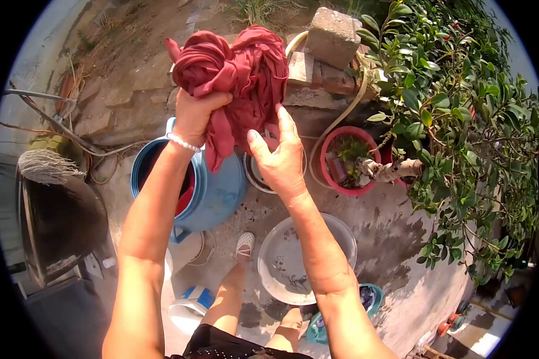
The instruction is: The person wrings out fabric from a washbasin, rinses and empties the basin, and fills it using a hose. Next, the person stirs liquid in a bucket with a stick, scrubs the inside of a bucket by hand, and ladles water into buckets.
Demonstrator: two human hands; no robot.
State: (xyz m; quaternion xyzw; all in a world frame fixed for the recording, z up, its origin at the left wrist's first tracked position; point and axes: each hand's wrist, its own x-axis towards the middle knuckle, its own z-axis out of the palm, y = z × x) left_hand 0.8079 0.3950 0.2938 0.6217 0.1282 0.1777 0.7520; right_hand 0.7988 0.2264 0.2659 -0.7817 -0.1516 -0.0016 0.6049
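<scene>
A bunched, twisted red cloth (254,75) is held up in front of me, above the ground. My left hand (194,116), with a beaded bracelet at the wrist, is closed around its lower left side. Folds of the fabric hang down past that hand. At the cloth's lower right, my right hand (281,158) has its thumb and fingers apart; the fingertips are at the fabric's edge, and I cannot tell whether they touch it. Beneath my left forearm stands a blue tub (200,200) with something red inside. A wide metal basin (272,272) lies under my right forearm.
A potted plant in a red pot (348,190) and a leafy bush (443,102) stand on the right. Bricks and a concrete block (332,37) lie ahead, beside a hose. To the left is a mop head (48,166). A white bucket (185,314) and teal basket (317,332) sit near my feet.
</scene>
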